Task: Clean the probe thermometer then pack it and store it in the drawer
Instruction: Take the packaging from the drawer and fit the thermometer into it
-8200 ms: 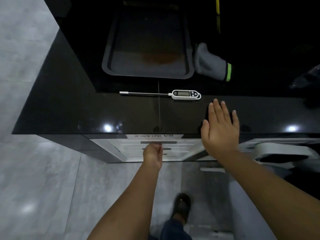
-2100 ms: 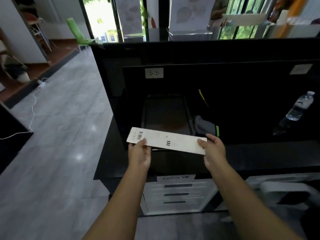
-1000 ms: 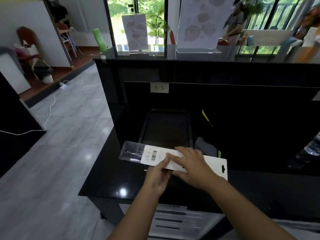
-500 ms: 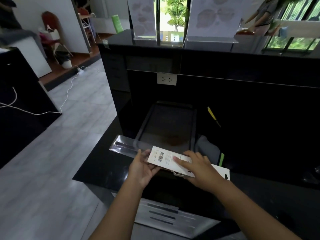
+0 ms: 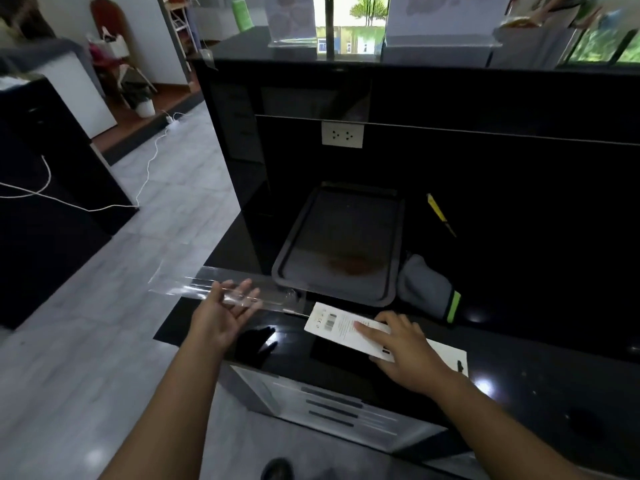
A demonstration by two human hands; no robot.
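Observation:
My left hand [image 5: 225, 315] is palm up under a long clear plastic sleeve [image 5: 187, 287] and holds it out past the counter's left end. My right hand [image 5: 403, 348] grips the white backing card [image 5: 330, 320] with a barcode, just above the black counter [image 5: 519, 358] near its front edge. The sleeve and card are apart. A thin pale rod [image 5: 294, 311], perhaps the thermometer's probe, shows on the counter by the card's left end. The thermometer's body is hidden.
A dark baking tray [image 5: 332, 244] with a brown stain lies behind the card. A grey glove with a green cuff [image 5: 426, 292] sits right of it, a yellow stick [image 5: 441, 216] farther back. White drawers [image 5: 329, 407] stand under the counter.
The card and sleeve came out of the drawer as one pack. In the last second the left hand drew the clear sleeve off to the left while the right hand kept the card.

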